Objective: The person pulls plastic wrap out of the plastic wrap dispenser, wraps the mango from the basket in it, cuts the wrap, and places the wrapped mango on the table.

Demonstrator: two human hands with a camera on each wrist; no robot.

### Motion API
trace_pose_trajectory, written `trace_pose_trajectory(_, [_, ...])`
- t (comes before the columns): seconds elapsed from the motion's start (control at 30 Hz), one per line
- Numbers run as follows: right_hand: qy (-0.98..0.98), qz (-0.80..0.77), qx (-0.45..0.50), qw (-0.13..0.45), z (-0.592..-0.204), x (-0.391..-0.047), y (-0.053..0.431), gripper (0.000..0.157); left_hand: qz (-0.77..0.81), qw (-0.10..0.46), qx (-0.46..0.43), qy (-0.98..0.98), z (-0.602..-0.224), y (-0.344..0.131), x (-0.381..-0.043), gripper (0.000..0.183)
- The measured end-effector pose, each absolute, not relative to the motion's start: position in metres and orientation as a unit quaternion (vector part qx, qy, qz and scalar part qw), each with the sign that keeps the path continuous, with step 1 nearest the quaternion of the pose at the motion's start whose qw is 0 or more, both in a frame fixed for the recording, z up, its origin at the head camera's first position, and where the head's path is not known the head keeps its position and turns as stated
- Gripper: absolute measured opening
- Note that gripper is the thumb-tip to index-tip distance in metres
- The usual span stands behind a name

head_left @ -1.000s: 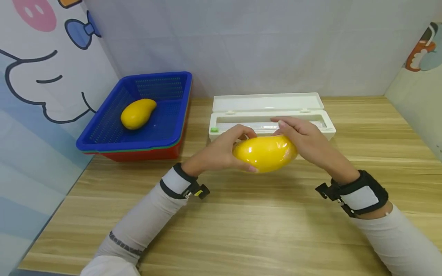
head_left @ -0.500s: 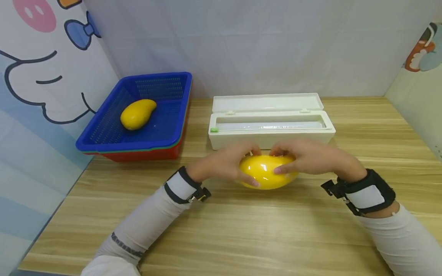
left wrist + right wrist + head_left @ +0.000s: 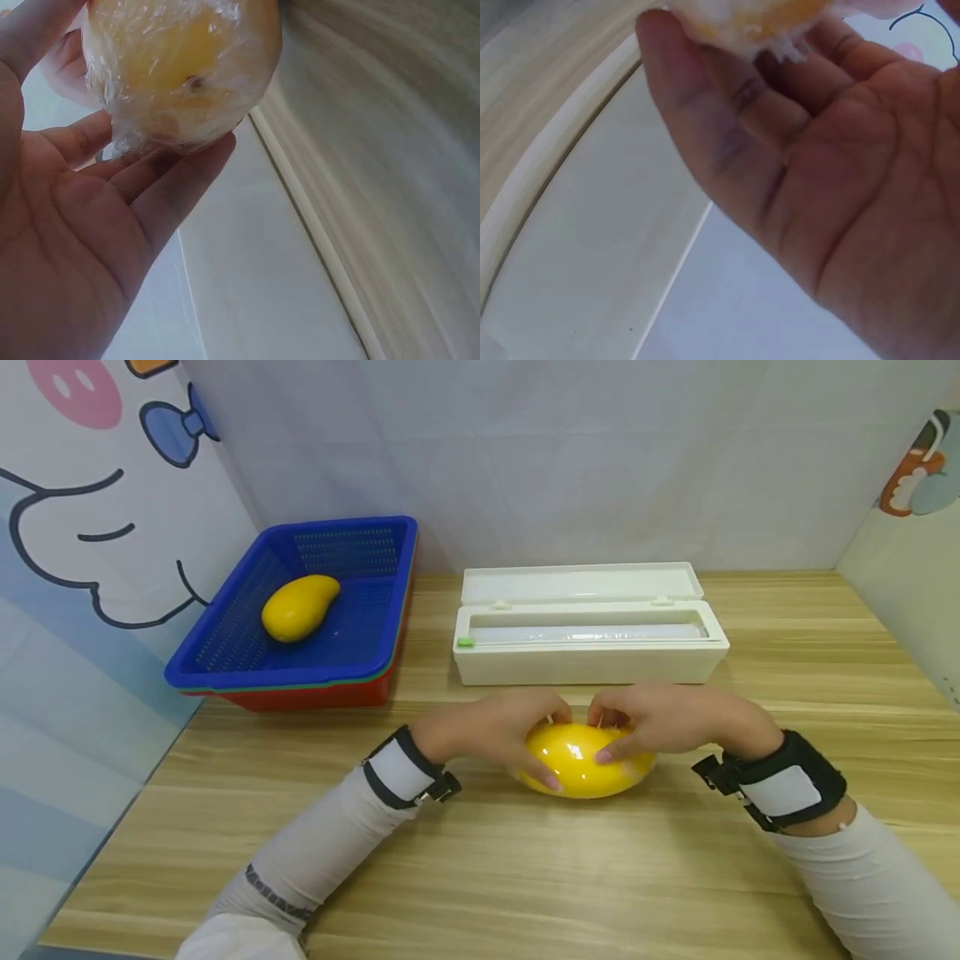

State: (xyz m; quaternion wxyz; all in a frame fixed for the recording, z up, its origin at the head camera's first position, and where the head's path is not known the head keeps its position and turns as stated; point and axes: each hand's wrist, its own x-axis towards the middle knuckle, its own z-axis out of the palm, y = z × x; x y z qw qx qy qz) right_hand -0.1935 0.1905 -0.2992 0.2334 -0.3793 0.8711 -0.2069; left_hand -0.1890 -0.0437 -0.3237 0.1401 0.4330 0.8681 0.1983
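Observation:
Between both hands, just in front of the white box, is a yellow mango [image 3: 573,760]. Clear plastic wrap, crumpled at the end, covers it in the left wrist view, where the mango [image 3: 172,67] fills the top. My left hand [image 3: 498,731] grips its left part, thumb on the near side and fingers behind. From the right, my right hand [image 3: 667,722] holds it the same way, thumb tip on the near face. Only a blurred edge of the wrapped mango [image 3: 765,22] shows in the right wrist view. Whether it touches the table is hard to tell.
A white cling film box [image 3: 585,667] with its lid raised stands behind the hands, a film roll [image 3: 585,633] inside. At the back left, a blue basket [image 3: 360,652] stacked on a red one [image 3: 315,697] holds another mango [image 3: 300,608]. A wall rises behind the table.
Both hands have brought the wrapped mango down and nearer, away from the film box. The right hand has shifted its hold, its thumb now on the near face.

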Motion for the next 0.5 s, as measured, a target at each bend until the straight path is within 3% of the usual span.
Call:
trace_pose_trajectory(0.27, [0.862, -0.209, -0.384, 0.257, -0.301, -0.195, 0.190, 0.038, 0.204, 0.144, 0.435, 0.865, -0.326, -0.042, -0.186, 0.074])
trace_pose_trajectory(0.43, [0.868, -0.201, -0.376, 0.256, -0.299, -0.195, 0.195, 0.051, 0.192, 0.131, 0.437, 0.869, -0.322, -0.044, -0.186, 0.082])
trace_pose_trajectory(0.5, [0.874, -0.212, -0.370, 0.234, -0.296, -0.195, 0.198, 0.054, 0.197, 0.113, 0.434, 0.872, -0.315, -0.048, -0.187, 0.077])
